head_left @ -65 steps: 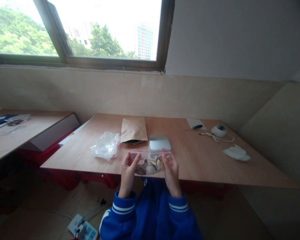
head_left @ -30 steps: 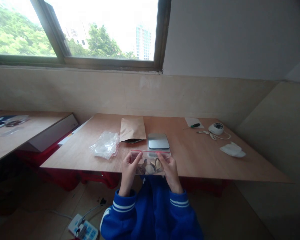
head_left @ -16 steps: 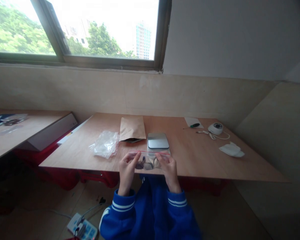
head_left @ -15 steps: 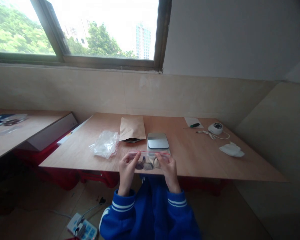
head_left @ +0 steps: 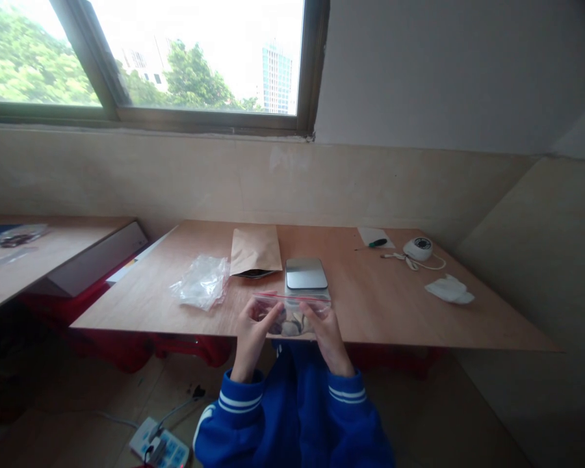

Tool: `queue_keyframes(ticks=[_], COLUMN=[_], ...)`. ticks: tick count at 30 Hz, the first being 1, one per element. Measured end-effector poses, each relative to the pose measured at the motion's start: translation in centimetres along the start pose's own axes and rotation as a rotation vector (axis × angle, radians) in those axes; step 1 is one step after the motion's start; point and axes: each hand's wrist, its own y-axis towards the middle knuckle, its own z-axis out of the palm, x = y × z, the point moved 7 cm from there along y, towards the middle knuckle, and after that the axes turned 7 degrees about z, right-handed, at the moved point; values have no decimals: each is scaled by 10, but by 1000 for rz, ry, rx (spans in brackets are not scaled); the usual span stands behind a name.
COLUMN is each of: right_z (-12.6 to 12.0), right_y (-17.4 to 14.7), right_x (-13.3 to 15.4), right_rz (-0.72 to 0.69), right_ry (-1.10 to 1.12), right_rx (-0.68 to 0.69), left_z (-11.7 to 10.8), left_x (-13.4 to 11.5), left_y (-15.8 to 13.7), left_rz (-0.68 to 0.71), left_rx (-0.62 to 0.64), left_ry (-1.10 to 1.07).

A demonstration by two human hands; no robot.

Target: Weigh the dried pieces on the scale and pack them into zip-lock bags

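Note:
Between my two hands is a clear zip bag (head_left: 292,301) with a red strip along its top, held at the table's front edge. Several small pale and dark pieces (head_left: 291,327) lie inside it; their kind is hard to make out. My left hand (head_left: 253,328) grips the bag's left side, thumb on the front. On the right side, my right hand (head_left: 325,331) pinches it the same way. Just beyond the bag sits a flat scale (head_left: 306,273) with a silver top. A brown paper pouch (head_left: 256,250) lies behind and to the left, its mouth partly open towards me.
Left on the wooden table (head_left: 380,305) is a heap of clear plastic bags (head_left: 202,281). To the right are a green-handled screwdriver (head_left: 377,243), a white dome camera (head_left: 418,248) with its cable, and a crumpled white wrapper (head_left: 449,290). A power strip (head_left: 160,444) lies on the floor.
My thumbs have moved down from the zip strip onto the bag's front. More of the strip and the pieces inside now shows. The view has shifted slightly.

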Motion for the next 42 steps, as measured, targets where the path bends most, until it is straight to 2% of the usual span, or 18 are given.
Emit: queue_keyframes(ticks=[5, 9, 16, 18, 22, 24, 27, 31, 36, 42], right_z=[-3, -2, -1, 1, 13, 15, 15, 12, 10, 14], right_y=[1, 1, 0, 1, 0, 0, 1, 3, 4, 1], right_x=[-3, -5, -1, -4, -9, -10, -14, -19, -18, -11], right_rz=[-9, -1, -90, -43, 68, 78, 110, 153, 125, 4], right_ry=[-33, -65, -77, -28, 66, 74, 61, 24, -12, -104], right_rx=[-54, -53, -127, -74, 128, 149, 120, 85, 51, -34], left_z=[2, 0, -2, -3, -2, 1, 6, 9, 4, 0], left_x=[8, 7, -3, -1, 6, 9, 13, 17, 22, 16], left_y=[-1, -1, -3, -2, -1, 0, -2, -3, -1, -2], left_rz=[-54, -44, -1, -7, -21, -21, -19, -8, 31, 85], left_rx=[22, 14, -93, -79, 48, 117, 192, 215, 179, 110], left_ry=[21, 42, 72, 61, 30, 22, 45, 99, 188, 231])
